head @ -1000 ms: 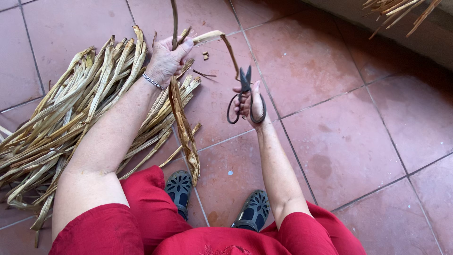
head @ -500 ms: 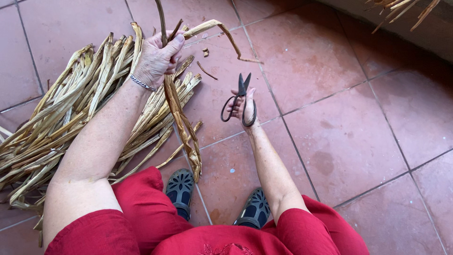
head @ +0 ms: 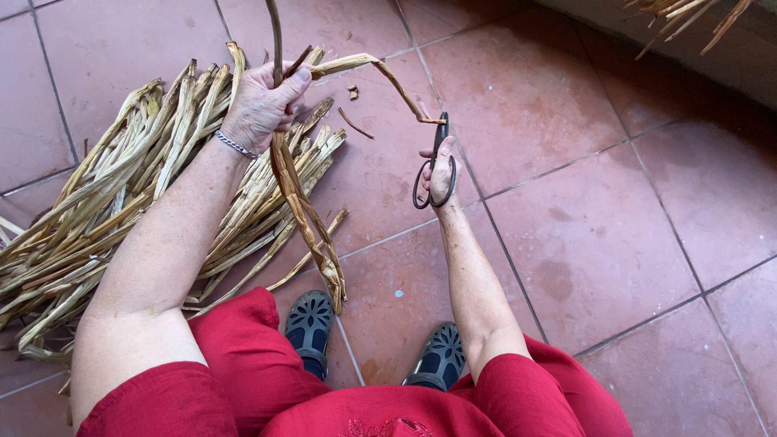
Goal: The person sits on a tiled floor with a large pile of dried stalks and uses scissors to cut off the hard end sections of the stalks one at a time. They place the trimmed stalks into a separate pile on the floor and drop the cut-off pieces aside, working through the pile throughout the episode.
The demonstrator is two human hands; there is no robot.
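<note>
My left hand (head: 261, 105) grips a bunch of long dried plant strips (head: 301, 212); some hang down toward my lap, one curls to the right at the top. A silver bracelet circles that wrist. My right hand (head: 439, 171) holds black scissors (head: 435, 162) with the blades pointing up, their tips touching the end of the curled strip (head: 380, 69).
A large pile of dried strips (head: 121, 202) lies on the terracotta tile floor (head: 583, 186) to the left. A small scrap (head: 354, 123) lies near it. More dried stalks (head: 688, 16) stick in at the top right. My dark shoes (head: 307, 324) and red clothing fill the bottom.
My left hand has lifted and turned the bunch slightly. The right hand brought the scissors up so the blades meet the curled strip's end.
</note>
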